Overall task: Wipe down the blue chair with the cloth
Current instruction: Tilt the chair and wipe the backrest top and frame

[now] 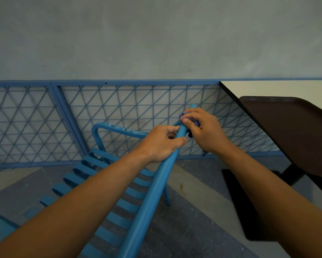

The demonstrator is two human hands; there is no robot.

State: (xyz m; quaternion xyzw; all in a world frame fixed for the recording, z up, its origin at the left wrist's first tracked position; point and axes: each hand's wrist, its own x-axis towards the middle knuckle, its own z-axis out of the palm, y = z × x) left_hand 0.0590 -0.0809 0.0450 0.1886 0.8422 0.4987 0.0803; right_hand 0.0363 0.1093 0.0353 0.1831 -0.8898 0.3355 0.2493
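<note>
The blue metal chair (149, 200) is tipped over, its slatted seat low at the left and one long tube rising toward the upper right. My left hand (161, 143) grips that tube just below its upper end, thumb over the top. My right hand (203, 128) holds a dark blue cloth (195, 122) bunched around the tube near its tip. Most of the cloth is hidden under my fingers.
A blue mesh railing (119, 112) runs along the wall behind the chair. A white table (268, 90) with a dark brown tray (290, 131) stands at the right, its black base (244, 205) on the floor. Grey tiled floor lies below.
</note>
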